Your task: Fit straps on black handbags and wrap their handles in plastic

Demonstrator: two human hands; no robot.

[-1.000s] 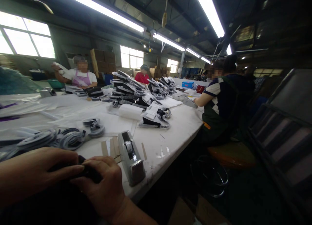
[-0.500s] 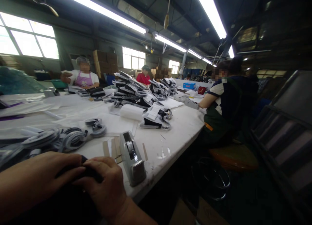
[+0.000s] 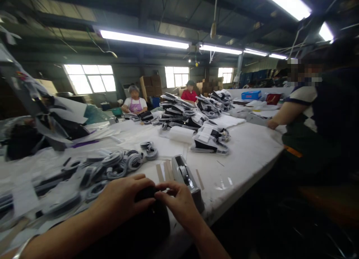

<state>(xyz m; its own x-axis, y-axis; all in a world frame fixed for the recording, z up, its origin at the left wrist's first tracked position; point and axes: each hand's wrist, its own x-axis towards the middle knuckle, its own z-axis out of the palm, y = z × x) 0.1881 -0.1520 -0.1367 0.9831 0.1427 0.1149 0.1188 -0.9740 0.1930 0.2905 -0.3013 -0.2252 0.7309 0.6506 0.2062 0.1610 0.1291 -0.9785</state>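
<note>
Left hand [image 3: 126,195] and right hand [image 3: 181,203] pinch a black item's [image 3: 146,225] top by the white table's [image 3: 244,150] near edge; a tape dispenser [image 3: 185,176], lengthwise away, lies nearer the right.

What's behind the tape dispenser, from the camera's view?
Bare white tabletop, then a white roll, a plastic-wrapped black-and-white bundle and a pile of wrapped items. The tabletop that the tape dispenser covers can't be seen.

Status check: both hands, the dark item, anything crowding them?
Left hand gripping dark item. Right hand at its upper edge, grip unclear. Item's lower part lost in shadow. Tape dispenser just beyond right hand.
</note>
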